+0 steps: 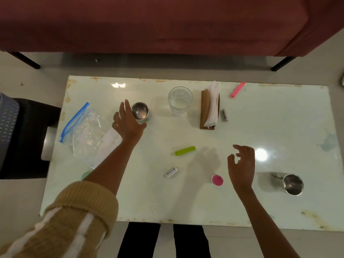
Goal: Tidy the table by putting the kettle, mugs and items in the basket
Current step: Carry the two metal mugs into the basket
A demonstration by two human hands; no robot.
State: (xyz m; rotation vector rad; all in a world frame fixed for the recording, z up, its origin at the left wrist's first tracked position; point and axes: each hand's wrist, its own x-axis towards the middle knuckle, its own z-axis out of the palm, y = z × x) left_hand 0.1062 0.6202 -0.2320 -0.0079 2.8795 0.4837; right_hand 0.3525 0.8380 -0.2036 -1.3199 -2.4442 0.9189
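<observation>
Glossy white rectangular table [260, 127], rusty edges. At 12 stood a clear drinking glass [180, 100], brown wooden napkin holder [209, 108] beside it. Small steel cup [140, 111] at 11, clear zip bag with blue seal [81, 127] at 9, handled steel mug [292, 184] at 4, lime-green clip [185, 151] central, pink clip [238, 89] at 1.

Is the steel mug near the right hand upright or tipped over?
Upright. The steel mug stands on the table with its open mouth facing up, its handle pointing left, apart from the right hand.
</observation>
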